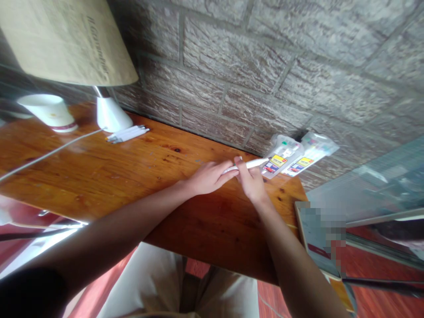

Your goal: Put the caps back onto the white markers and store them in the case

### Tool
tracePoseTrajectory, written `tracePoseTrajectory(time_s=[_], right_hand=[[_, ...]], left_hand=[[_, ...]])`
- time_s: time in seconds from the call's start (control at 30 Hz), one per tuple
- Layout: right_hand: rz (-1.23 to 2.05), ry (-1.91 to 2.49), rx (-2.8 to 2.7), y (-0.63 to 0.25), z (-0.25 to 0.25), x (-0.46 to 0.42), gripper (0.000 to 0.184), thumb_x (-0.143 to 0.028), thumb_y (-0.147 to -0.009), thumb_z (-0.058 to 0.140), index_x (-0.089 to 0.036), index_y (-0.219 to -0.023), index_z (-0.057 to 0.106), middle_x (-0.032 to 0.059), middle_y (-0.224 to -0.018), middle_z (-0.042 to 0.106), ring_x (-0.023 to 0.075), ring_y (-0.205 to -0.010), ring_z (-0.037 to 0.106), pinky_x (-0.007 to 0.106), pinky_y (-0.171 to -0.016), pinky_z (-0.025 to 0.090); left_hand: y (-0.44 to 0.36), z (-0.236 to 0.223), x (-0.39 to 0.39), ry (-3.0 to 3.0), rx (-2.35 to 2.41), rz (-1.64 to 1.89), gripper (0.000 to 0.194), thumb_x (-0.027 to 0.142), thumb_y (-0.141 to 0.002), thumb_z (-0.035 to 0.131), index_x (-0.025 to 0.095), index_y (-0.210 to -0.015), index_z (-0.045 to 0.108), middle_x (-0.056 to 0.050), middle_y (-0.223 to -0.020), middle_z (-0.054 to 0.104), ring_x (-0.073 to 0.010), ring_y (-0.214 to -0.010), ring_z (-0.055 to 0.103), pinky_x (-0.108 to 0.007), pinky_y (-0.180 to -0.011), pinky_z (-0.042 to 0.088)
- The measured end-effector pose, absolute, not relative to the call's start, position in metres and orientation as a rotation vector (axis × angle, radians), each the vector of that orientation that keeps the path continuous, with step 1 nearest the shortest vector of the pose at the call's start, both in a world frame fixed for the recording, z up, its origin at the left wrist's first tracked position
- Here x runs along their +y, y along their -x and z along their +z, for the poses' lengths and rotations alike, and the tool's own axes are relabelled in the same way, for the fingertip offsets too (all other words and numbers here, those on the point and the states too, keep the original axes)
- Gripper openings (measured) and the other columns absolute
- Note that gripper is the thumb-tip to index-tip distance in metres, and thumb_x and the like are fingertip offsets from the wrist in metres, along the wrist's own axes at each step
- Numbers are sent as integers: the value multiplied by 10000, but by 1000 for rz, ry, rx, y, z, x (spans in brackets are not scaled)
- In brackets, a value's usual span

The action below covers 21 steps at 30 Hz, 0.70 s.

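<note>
Over the wooden table, both hands meet around a slim white pen [255, 163] that points to the right. My left hand [209, 177] is closed on its left end, with the thumb and fingers pinching it. Closed around the pen's middle is my right hand [251, 182], its thumb up beside the barrel. The pen's right tip reaches in front of a clear plastic case [284, 152] with a yellow and blue label. A second, similar case [309, 152] lies just right of it. Fine detail on the pen is blurred.
A bundle of white pens [128, 134] lies by the base of a table lamp [112, 114], whose cord crosses the wooden table [159, 176] at left. A paper cup [49, 112] stands behind. A stone-patterned wall [232, 79] borders the far edge. A framed object [318, 238] is at the right.
</note>
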State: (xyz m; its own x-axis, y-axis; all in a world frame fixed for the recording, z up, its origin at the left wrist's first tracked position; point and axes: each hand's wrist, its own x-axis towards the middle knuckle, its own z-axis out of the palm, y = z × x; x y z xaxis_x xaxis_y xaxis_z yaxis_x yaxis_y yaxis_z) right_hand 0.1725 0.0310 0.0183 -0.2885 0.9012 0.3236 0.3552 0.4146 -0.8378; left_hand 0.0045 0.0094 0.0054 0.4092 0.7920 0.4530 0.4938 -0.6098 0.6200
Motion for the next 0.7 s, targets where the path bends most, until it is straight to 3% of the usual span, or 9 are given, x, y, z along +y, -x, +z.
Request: tracePoseTrajectory(time_s=[0.13, 0.2, 0.27, 0.37, 0.43, 0.57, 0.7], right_hand=[[726, 1038, -1724, -192, 28, 43, 471, -571, -875, 597, -201, -597, 512, -32, -547, 477, 102, -511, 437, 250, -534, 388], [559, 1085, -1673, -205, 24, 55, 319, -502, -892, 599, -194, -821, 641, 12, -710, 625, 140, -626, 560, 280, -637, 480], [297, 1160, -1755, -215, 13, 66, 301, -414, -939, 519, -179, -1022, 688, 105, -996, 709, 204, -876, 651, 358, -810, 533], [81, 1228, -1985, -219, -8, 80, 352, -273, -948, 446, -139, -1163, 690, 185, -1272, 641, 265, -1227, 578, 449, -1071, 447], [82, 1295, -2099, -216, -19, 85, 364, -221, -941, 433, -149, -1179, 699, 169, -1309, 639, 265, -1321, 524, 460, -1142, 389], [172, 1366, -2220, -211, -24, 86, 316, -186, -920, 470, -189, -1082, 741, 110, -1260, 694, 240, -1231, 611, 406, -1103, 443], [157, 1477, -2157, -216, -19, 81, 194, -236, -879, 565, -209, -889, 757, 100, -977, 773, 273, -922, 720, 442, -905, 543]], left_hand=[[-2, 1, 16, -2075, 1171, 1222, 294, 436, -1019, 358, 199, -1042, 531, -18, -803, 653, -143, -716, 621, -241, -661, 435], [2, -3, 25, -1930, 1164, 1391, 298, 423, -1027, 322, 190, -1100, 491, -6, -800, 634, -114, -654, 583, -223, -631, 435], [5, -8, 33, -1861, 1169, 1497, 274, 400, -1019, 348, 190, -1164, 447, -12, -880, 646, -95, -641, 561, -216, -630, 436], [7, -11, 38, -1825, 1204, 1508, 204, 354, -997, 397, 192, -1114, 440, -15, -912, 652, -96, -657, 559, -223, -656, 440], [8, -9, 37, -1825, 1285, 1473, 169, 346, -982, 428, 193, -1048, 462, -7, -866, 638, -113, -689, 569, -235, -676, 434], [7, -2, 30, -1853, 1386, 1406, 277, 447, -992, 413, 195, -953, 522, 4, -793, 609, -133, -702, 561, -253, -675, 405], [7, -1, 29, -1956, 1348, 1321, 333, 470, -1008, 373, 199, -977, 564, 2, -777, 614, -140, -701, 568, -254, -663, 390]])
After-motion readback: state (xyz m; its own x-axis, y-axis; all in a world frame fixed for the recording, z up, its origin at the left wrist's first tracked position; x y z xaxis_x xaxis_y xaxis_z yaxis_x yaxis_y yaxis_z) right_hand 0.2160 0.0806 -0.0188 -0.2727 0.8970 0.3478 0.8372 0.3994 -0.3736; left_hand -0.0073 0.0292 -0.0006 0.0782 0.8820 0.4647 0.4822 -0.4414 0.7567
